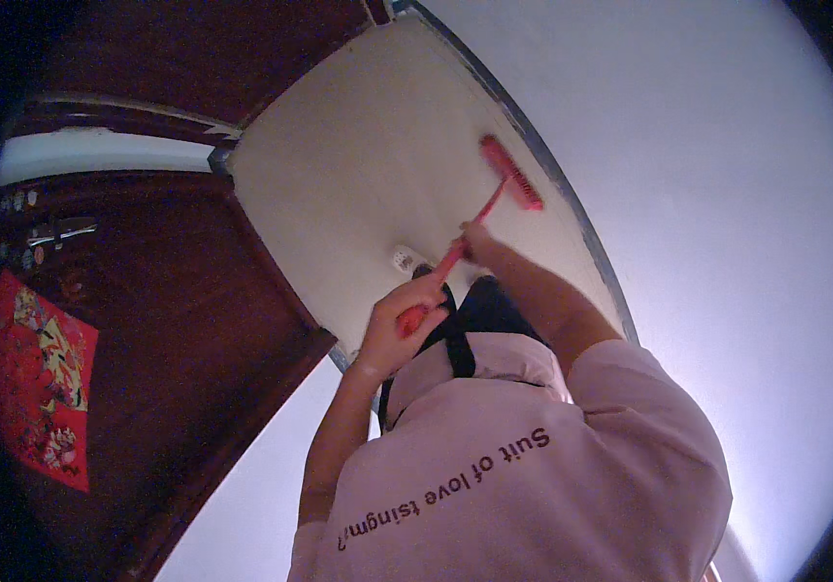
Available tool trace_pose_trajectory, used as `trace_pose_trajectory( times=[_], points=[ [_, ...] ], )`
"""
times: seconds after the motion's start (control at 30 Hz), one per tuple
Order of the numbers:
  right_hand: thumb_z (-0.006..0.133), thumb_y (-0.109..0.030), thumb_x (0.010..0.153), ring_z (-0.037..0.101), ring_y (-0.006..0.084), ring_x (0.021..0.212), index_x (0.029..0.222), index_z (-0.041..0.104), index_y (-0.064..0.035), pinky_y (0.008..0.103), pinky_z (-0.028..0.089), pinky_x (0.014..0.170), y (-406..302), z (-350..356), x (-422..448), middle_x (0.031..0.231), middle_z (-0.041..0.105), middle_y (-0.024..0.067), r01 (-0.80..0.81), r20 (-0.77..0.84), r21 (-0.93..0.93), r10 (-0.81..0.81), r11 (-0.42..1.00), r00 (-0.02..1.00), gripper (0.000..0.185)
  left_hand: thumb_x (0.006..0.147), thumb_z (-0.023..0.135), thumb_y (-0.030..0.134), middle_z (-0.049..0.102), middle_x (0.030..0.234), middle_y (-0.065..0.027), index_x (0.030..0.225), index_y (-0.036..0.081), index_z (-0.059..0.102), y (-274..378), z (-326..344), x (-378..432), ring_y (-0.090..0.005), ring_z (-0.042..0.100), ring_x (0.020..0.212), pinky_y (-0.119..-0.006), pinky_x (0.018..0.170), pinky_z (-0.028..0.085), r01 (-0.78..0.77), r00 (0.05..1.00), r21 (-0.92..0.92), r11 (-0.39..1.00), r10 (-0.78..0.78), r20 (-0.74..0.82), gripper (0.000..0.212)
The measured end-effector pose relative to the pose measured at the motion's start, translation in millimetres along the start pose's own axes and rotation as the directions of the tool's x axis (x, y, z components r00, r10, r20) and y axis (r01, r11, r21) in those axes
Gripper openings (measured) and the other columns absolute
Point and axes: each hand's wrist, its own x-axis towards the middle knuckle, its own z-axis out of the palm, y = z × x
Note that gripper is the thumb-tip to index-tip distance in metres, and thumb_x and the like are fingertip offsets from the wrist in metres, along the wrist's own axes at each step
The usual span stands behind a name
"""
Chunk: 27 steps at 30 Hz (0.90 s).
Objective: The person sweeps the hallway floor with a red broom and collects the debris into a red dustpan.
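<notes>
A red broom (490, 201) slants across in front of me, with both hands on its handle. My left hand (396, 327) is wrapped around the top end of the handle, close to my waist. Lower down the handle, my right hand (476, 244) grips it. The wide bristled broom head (511, 173) is down at the pale floor (358, 167), a short way from the wall on the right, and looks slightly blurred. I cannot tell if its bristles touch the floor.
A dark skirting strip (533, 138) runs along the white wall (707, 189) at right. Dark reddish wooden doors (191, 291) stand at left, one bearing a red decorated poster (45, 385) and a metal handle (63, 230). A white shoe (407, 259) shows below my hands.
</notes>
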Motion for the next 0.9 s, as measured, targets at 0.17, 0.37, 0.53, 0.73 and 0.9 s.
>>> trace_pose_trajectory(
  times=[0.17,0.37,0.53,0.73,0.9],
  points=[
    [0.044,-0.023,0.075,0.053,0.0248,0.062,0.084,0.043,-0.0041,0.0364,0.044,0.053,115.1,141.4,-7.7,0.071,0.052,0.0123,-0.213,0.177,-0.051,0.218,0.976,0.96,0.021,0.064,0.062,-0.001,0.056,0.082,-0.0107,0.072,0.003,0.049,13.7,-86.3,-77.7,-0.024,0.052,0.091,-0.031,0.076,0.041,0.103,0.992,0.183,0.978,-0.088,-0.089,0.016],
    [0.05,-0.018,0.072,0.051,0.0177,0.062,0.077,0.045,-0.0079,0.0323,0.041,0.052,111.6,257.7,-52.4,0.067,0.05,0.0055,0.29,0.628,-0.292,-0.046,0.911,0.777,0.012,0.062,0.062,-0.003,0.056,0.079,-0.0103,0.072,0.003,0.048,30.4,-173.4,-88.1,-0.0277,0.053,0.09,-0.032,0.074,0.042,0.051,0.991,0.223,0.973,-0.022,-0.13,0.018],
    [0.051,-0.021,0.073,0.047,0.0176,0.06,0.076,0.045,-0.0091,0.0327,0.039,0.053,12.0,238.4,-84.6,0.064,0.047,0.0042,-0.063,0.316,0.051,0.043,0.997,0.948,0.014,0.062,0.063,-0.001,0.056,0.081,-0.0082,0.072,0.003,0.048,28.5,-209.3,-34.3,-0.0265,0.052,0.093,-0.032,0.076,0.041,-0.115,0.993,0.077,0.99,0.115,0.001,0.018],
    [0.04,-0.025,0.078,0.046,0.02,0.055,0.076,0.04,-0.0073,0.0357,0.039,0.048,-86.2,182.5,-44.5,0.064,0.043,0.0066,0.105,0.154,0.066,-0.114,0.992,0.981,0.018,0.065,0.061,0.001,0.054,0.084,-0.0081,0.073,0.003,0.048,-38.8,-207.6,65.2,-0.0239,0.049,0.097,-0.03,0.08,0.039,-0.116,0.988,-0.123,0.986,0.127,0.086,0.015],
    [0.043,-0.024,0.076,0.046,0.0193,0.055,0.074,0.043,-0.008,0.0342,0.039,0.048,-139.7,199.1,35.1,0.062,0.044,0.0061,0.067,0.169,0.043,-0.073,0.997,0.983,0.016,0.066,0.061,0.001,0.054,0.086,-0.0075,0.074,0.003,0.048,-49.4,-232.9,147.3,-0.0231,0.048,0.098,-0.03,0.08,0.038,0.069,0.992,-0.143,0.987,-0.052,0.116,0.016]
  ],
)
